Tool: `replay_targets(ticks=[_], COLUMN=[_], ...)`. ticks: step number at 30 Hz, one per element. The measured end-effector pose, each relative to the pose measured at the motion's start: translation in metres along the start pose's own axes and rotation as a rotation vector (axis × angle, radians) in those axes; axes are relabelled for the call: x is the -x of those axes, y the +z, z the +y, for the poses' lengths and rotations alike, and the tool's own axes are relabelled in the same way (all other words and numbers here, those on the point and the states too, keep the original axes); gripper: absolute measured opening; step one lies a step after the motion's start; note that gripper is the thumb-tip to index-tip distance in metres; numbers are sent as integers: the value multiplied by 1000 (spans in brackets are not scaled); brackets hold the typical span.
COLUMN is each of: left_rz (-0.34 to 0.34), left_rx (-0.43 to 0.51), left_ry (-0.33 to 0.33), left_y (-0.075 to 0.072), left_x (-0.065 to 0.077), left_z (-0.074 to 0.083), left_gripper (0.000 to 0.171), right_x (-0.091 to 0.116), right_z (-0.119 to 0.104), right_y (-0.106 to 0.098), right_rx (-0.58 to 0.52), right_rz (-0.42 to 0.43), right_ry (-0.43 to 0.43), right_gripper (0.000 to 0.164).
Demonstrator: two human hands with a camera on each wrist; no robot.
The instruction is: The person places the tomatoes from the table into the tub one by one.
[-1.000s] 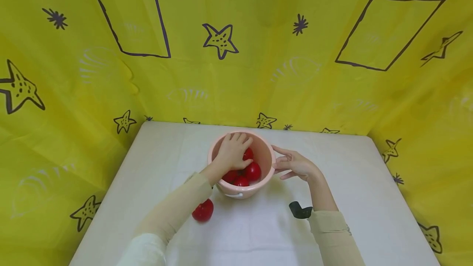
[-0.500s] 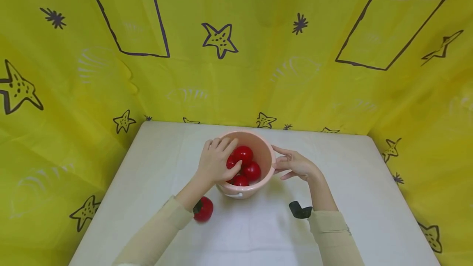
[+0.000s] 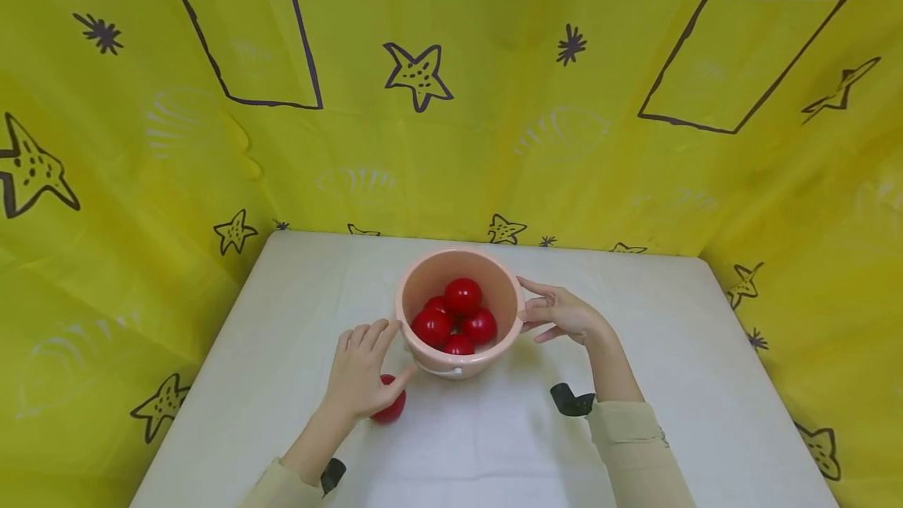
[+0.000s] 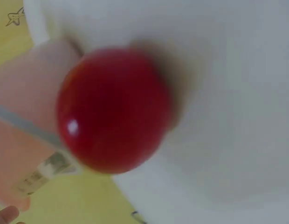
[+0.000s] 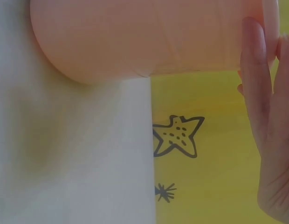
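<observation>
A pink bucket (image 3: 423, 277) stands on the white table with several red tomatoes (image 3: 463, 296) inside. One more tomato (image 3: 388, 410) lies on the table by the bucket's near left side, partly covered by my left hand (image 3: 363, 375) in the head view. That hand is empty, its fingers spread, fingertips right at the bucket's left rim. In the left wrist view the loose tomato (image 4: 114, 112) fills the middle, in front of the bucket's wall. My right hand (image 3: 564, 312) holds the bucket's right rim; in the right wrist view one finger (image 5: 255, 46) lies against the outer wall below the rim.
The bucket's white handle (image 3: 447, 373) hangs down at its front. A yellow curtain (image 3: 451, 163) with starfish drawings surrounds the white table (image 3: 635, 335). Black wrist cameras (image 3: 571, 400) sit at both cuffs.
My left hand has come out of the bucket, moving left and toward me to above the loose tomato. The tomatoes inside are now uncovered. My right hand and the bucket have stayed put.
</observation>
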State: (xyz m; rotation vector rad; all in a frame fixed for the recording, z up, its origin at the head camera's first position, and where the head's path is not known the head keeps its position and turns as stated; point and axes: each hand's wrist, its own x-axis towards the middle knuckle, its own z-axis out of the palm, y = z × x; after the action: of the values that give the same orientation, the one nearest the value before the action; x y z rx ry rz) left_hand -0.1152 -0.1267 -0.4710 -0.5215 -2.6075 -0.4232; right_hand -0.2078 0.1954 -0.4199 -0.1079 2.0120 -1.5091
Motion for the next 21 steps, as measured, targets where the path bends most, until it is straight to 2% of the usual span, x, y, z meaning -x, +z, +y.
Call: replay_targets(ticks=[5,9,14,17,21], left_rz=[-96,-197,-304,-339,-368], left_rx=[-22,-54,-108,-141,-140], left_ry=[-98,-143,-162,-158,-167], left_y=[11,17,22,25,28], left_x=[29,47,61,68,73], left_z=[-4,-8,-14,-17,-20], left_gripper=[72,73,75,76,77], right_x=[1,1,0,0,0], right_z=[-1,-1,0,0,1], right_y=[-1,-1,-1,-1,-1], right_rx=[3,3,1,-4,-3], right_rz=[-13,-14,-8,-1,-3], right_ry=[-12,-16,-8,5,6], right_gripper=[71,72,71,70,71])
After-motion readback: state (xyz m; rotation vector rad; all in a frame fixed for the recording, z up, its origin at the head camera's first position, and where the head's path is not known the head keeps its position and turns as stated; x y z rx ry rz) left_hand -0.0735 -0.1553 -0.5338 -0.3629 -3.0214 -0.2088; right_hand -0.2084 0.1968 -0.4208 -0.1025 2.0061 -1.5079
